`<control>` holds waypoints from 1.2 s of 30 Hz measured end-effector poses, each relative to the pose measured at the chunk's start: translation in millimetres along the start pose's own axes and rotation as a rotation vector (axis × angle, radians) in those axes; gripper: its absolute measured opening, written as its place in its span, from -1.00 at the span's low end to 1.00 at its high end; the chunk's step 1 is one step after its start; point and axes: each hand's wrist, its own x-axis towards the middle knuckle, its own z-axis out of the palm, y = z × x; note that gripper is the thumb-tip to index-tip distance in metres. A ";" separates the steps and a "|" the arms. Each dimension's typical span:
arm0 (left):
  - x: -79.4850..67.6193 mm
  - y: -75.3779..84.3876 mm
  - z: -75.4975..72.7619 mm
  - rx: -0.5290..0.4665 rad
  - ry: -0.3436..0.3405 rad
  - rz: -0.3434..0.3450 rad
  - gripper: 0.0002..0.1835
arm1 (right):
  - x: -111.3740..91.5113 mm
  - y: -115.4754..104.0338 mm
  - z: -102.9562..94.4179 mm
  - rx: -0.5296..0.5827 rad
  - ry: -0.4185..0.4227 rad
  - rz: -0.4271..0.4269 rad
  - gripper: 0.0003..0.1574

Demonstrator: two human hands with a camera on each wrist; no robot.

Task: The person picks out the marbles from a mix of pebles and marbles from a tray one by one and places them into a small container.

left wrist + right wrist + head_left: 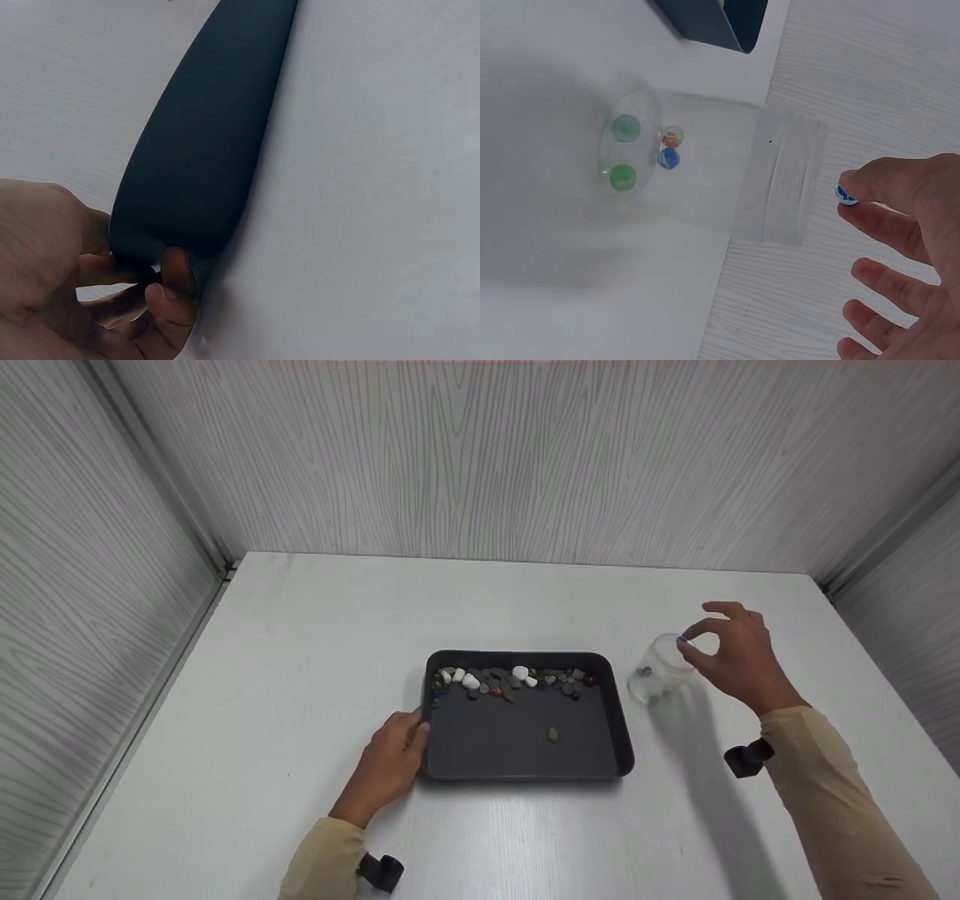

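My right hand [739, 660] pinches a blue-and-white glass marble [846, 195] between thumb and index finger, its other fingers spread. The marble is at the mouth of a clear jar [712, 157], which stands upright to the right of the tray. Inside the jar lie two green marbles [623, 177], a blue marble [668, 158] and an orange-and-clear marble [673, 136]. My left hand [390, 757] holds the dark grey tray [495, 750] by its left side, near the front corner, fingertips curled at the tray's edge in the left wrist view.
Along the tray's far side lie dark pebbles [506, 690], white stones [520, 673] and small colored pieces. A single greenish pebble [553, 734] lies apart, nearer the front. The white table [330, 622] meets a wood-grain panel [480, 465] at the back, with side panels left and right.
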 end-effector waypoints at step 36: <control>0.9 0.7 -0.2 -0.004 -0.010 -0.016 -0.51 | 17.2 -46.7 26.0 0.034 0.020 -0.130 -0.87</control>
